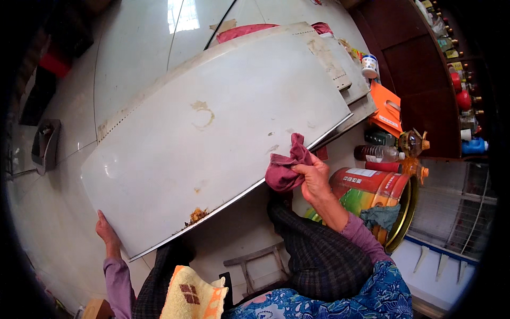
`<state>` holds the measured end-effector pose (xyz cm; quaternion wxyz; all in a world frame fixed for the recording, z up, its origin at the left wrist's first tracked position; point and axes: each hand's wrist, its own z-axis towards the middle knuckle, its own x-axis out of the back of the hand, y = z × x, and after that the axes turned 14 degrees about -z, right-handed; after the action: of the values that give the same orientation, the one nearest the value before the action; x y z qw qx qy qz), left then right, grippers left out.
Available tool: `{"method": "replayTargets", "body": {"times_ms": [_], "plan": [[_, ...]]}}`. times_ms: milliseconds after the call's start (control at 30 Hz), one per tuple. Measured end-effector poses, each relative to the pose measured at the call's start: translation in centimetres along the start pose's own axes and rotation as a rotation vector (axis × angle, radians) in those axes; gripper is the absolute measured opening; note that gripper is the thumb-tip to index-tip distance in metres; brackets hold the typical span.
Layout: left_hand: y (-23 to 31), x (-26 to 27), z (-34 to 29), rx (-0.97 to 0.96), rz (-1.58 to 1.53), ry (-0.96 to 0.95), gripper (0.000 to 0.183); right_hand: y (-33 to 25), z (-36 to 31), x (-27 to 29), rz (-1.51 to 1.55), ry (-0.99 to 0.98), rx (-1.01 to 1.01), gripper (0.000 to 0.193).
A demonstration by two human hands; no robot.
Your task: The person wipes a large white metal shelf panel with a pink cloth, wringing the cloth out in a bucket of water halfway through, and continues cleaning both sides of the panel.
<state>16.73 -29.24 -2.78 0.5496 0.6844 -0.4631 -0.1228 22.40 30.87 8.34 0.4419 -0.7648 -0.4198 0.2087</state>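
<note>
A large white metal shelf panel (212, 149) lies slanted across my front, over my knees. It carries a brown rust patch (196, 216) at its near edge and a tan ring-shaped stain (203, 112) further in. My left hand (108, 234) grips the panel's left end at the near corner; part of its fingers is hidden behind the edge. In my right hand (316, 183) is a bunched maroon cloth (287, 169), held at the panel's near right edge. The cloth hangs partly over that edge.
More panels (356, 109) are stacked beneath at the right. Beyond them are an orange box (386, 106), a white jar (370, 66) and several bottles (380, 153). A colourful metal drum (366, 191) with a grey-blue rag (380, 216) lies right of my knee. A dustpan (45, 146) is far left.
</note>
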Motion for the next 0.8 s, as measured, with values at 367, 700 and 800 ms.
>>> {"method": "replayTargets", "body": {"times_ms": [367, 700, 800], "plan": [[1.6, -3.1, -1.3, 0.254, -0.335, -0.045, 0.044, -7.8, 2.2, -2.7, -0.784, 0.101, 0.686, 0.044], [0.3, -3.2, -1.0, 0.263, -0.149, 0.013, 0.051, -3.1, 10.5, -7.4, -1.39, 0.025, 1.327, 0.034], [-0.3, -4.0, -1.5, 0.232, -0.144, 0.016, 0.053, -5.1, 13.7, -2.5, -1.508, 0.325, 1.102, 0.029]]}}
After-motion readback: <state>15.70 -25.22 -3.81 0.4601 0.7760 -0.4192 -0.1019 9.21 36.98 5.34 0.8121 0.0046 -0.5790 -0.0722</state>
